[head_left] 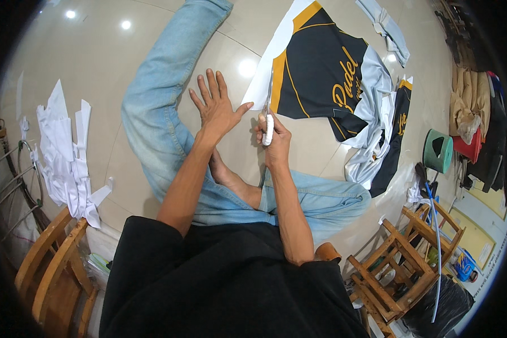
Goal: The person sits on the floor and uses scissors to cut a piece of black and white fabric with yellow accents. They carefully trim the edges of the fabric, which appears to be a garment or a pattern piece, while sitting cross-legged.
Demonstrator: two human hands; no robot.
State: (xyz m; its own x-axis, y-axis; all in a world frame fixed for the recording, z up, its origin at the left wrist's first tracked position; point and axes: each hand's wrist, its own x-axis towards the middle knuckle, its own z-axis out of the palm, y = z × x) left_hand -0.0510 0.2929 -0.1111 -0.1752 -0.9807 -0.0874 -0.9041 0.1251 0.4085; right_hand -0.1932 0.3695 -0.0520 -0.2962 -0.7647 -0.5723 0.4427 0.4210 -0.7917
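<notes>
My right hand (276,143) is closed around the pale, wrapped handle of a pair of scissors (268,129). Its blades point away from me, along the border between a black printed fabric panel (307,70) with yellow edging and the white margin (259,84) on its left. How far apart the blades are is hard to make out. My left hand (215,107) is open, fingers spread, just left of the panel's near corner. Its thumb reaches the white margin, perhaps touching it. The panel lies on the tiled floor, its right side over crumpled grey-white cloth (372,107).
My bent jeans-clad legs (158,107) flank the work. White fabric offcuts (67,152) are heaped at left, beside a wooden chair (56,265). Another black piece (394,146) lies at right. Further right are a green container (437,151) and a wooden stool (397,270). A grey-white strip (386,28) lies far right.
</notes>
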